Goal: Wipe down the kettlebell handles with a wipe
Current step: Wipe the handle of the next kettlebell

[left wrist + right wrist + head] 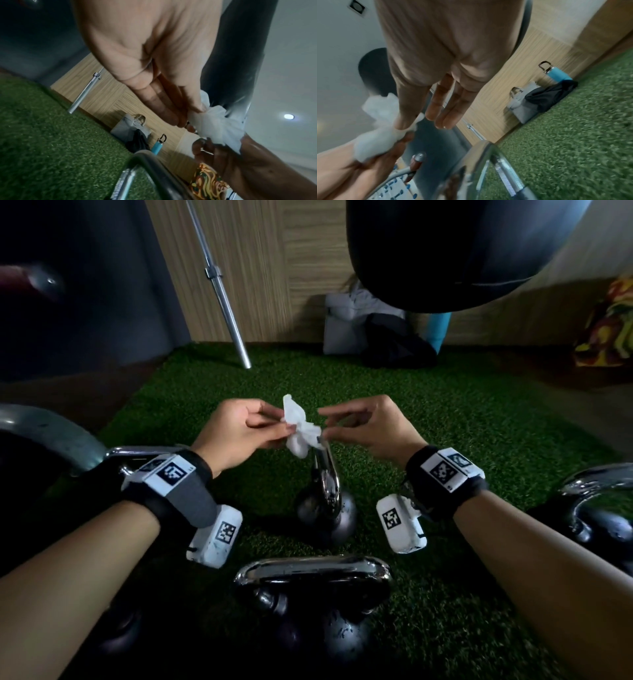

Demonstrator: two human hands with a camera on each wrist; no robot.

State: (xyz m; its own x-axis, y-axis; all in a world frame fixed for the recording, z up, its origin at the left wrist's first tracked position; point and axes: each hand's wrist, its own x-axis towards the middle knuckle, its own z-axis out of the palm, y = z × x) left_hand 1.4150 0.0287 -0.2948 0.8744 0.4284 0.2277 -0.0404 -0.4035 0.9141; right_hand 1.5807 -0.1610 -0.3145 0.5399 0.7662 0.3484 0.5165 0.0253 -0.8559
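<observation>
A crumpled white wipe (301, 428) hangs in the air between my two hands, above the chrome handle of a small dark kettlebell (327, 494). My left hand (246, 426) pinches its left side; the wipe (214, 127) shows against my thumb in the left wrist view. My right hand (356, 426) pinches the right end, and the wipe (380, 125) sits blurred by that thumb in the right wrist view. A second kettlebell (315, 604) with a wide chrome handle stands nearest me. A third kettlebell (596, 508) is at the right edge.
Green turf (428, 412) covers the floor. A steel barbell (219, 285) leans on the wooden wall. A black punching bag (455, 251) hangs at upper right. A grey bag with dark cloth (376, 337) and a blue bottle (436, 330) lie by the wall. Metal equipment (44, 433) sits at left.
</observation>
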